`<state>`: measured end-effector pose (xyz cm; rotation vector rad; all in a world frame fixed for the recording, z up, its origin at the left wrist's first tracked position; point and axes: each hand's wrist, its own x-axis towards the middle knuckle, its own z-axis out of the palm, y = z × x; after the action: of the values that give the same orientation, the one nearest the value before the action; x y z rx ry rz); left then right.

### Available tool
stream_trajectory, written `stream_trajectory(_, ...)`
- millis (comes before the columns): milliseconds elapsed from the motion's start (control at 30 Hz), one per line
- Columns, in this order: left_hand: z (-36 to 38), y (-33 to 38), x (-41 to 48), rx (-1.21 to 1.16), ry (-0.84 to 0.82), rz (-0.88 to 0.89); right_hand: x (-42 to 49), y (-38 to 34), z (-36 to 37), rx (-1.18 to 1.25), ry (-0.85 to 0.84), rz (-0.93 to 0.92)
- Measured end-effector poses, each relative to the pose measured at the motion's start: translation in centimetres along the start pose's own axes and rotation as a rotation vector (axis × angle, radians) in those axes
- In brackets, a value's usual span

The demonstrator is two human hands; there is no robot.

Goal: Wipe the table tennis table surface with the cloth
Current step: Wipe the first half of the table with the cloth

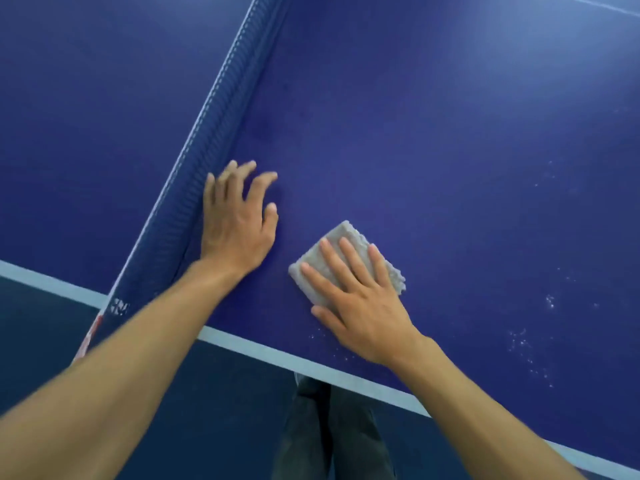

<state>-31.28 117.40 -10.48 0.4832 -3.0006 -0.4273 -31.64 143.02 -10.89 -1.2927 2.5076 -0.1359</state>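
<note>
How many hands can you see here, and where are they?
2. The left hand rests bare on the blue table beside the net; the right hand lies flat on the grey cloth near the table's edge.

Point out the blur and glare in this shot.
Head view: blur smears the fingertips of the left hand and softens the net; the right hand and cloth look sharper; pale glare washes the table at top right.

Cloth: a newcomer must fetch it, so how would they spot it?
Start at the blue table, right of the net, near the white edge line. The cloth lies under the right hand, the only pale grey folded thing there.
</note>
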Motion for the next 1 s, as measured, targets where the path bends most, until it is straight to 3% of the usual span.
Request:
stream_trajectory(67,0.2,-1.0,-5.6,0.056,0.027,-0.052,-3.8,1.3,0.8,-0.008,-0.021,0.030)
stream_trajectory(167,0.6,-2.3,-11.4,0.135,-0.011,-0.184,-7.3,5.6,0.2,-0.020,-0.036,0.221)
stream_trajectory(300,1.1,-2.1,-13.2,0.117,-0.026,-0.275,-4.2,7.4,-0.9,0.083,-0.027,0.610)
stream_trajectory(367,1.3,-2.1,-12.9,0.112,-0.020,-0.282,-1.1,4.7,-0.7,0.098,0.027,0.698)
stream_trajectory(433,1.4,-2.2,-13.0,0.118,-0.012,-0.278,1.0,0.6,-0.1,0.066,0.057,0.596)
stream_trajectory(600,1.7,-2.3,-13.3,0.112,0.028,-0.269,-2.1,-7.8,3.2,-0.018,0.051,0.074)
stream_trajectory(700,1.8,-2.5,-13.4,0.099,0.043,-0.264,-6.6,-5.8,4.1,-0.026,0.029,0.055)
stream_trajectory(800,1.7,-2.5,-13.2,0.092,0.034,-0.276,-9.0,-0.6,2.5,-0.052,0.013,0.228)
stream_trajectory(933,1.7,-2.5,-13.2,0.102,0.027,-0.281,-6.7,4.1,0.0,0.102,-0.001,0.715)
stream_trajectory(1000,1.7,-2.5,-13.2,0.108,0.033,-0.279,-3.4,3.4,-0.3,0.146,0.044,0.845)
